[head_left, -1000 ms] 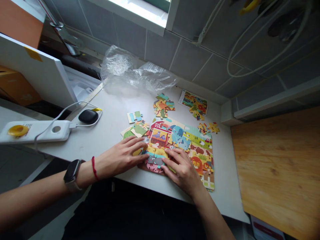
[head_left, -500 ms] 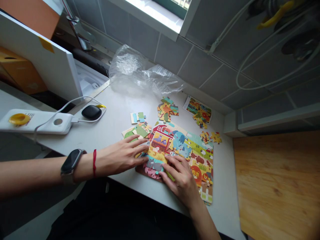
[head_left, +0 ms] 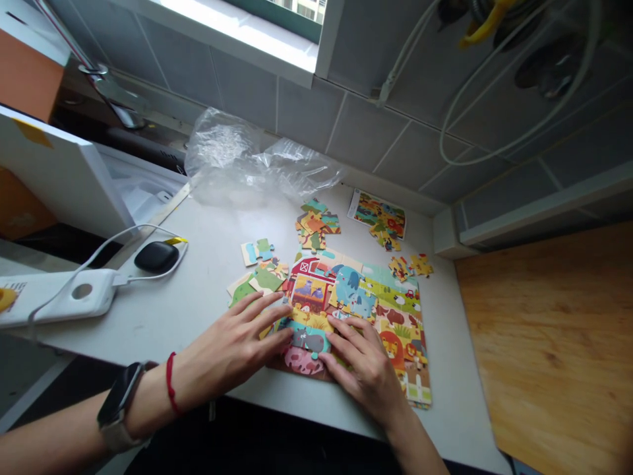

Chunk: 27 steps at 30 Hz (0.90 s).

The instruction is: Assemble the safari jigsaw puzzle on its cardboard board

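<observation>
A colourful animal jigsaw (head_left: 380, 307) lies partly assembled on the white desk (head_left: 208, 316), near its front edge. My left hand (head_left: 232, 349) lies flat with fingers spread, its fingertips pressing the puzzle's left edge beside a grey hippo piece (head_left: 309, 341). My right hand (head_left: 366, 369) rests on the puzzle's lower middle, fingers stretched out over the pieces. Neither hand holds anything. Loose pieces (head_left: 257, 280) lie just beyond my left fingertips.
More loose pieces (head_left: 314, 224) and a small reference picture (head_left: 378, 214) lie behind the puzzle. A crumpled clear plastic bag (head_left: 247, 161) sits by the tiled wall. A black case (head_left: 157, 256) and white power bank (head_left: 74, 297) with cable lie left. A wooden surface (head_left: 548, 343) adjoins at right.
Both hands stay pressed on the puzzle's lower left part with only slight finger shifts. The camera view has swung a little, so everything shifts in the frame.
</observation>
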Available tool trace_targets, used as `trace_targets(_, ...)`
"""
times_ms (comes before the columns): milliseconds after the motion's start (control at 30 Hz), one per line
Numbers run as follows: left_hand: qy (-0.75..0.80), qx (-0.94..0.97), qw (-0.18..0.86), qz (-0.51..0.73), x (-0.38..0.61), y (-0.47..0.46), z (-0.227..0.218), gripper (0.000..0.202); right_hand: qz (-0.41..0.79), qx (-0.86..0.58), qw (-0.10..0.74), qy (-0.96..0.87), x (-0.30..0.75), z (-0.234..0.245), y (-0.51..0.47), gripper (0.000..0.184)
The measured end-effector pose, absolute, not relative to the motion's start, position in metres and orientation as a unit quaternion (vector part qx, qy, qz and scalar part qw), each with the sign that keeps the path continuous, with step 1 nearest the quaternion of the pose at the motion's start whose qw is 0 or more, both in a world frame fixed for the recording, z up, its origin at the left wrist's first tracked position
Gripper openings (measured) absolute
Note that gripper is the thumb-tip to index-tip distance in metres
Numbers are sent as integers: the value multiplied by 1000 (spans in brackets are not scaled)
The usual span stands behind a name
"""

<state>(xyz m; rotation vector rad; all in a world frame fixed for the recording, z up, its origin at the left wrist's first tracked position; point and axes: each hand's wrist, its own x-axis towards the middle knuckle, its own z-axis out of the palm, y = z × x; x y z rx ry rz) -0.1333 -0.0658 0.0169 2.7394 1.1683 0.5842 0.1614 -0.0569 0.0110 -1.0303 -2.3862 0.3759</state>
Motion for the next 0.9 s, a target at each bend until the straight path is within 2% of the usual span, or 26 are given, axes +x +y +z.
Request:
trace_targets(333,279,940,100,171,-112,-79,13,45,139,-390,258,-873,171,12,-54,25)
trace_targets(667,298,933,93,178,-87,-85,2,36,124,-419,247,-865,185,19,-44,36)
trace_targets(900,302,934,106,161,-90,-89,1,39,119,-469,132,-865,205,18,5,45)
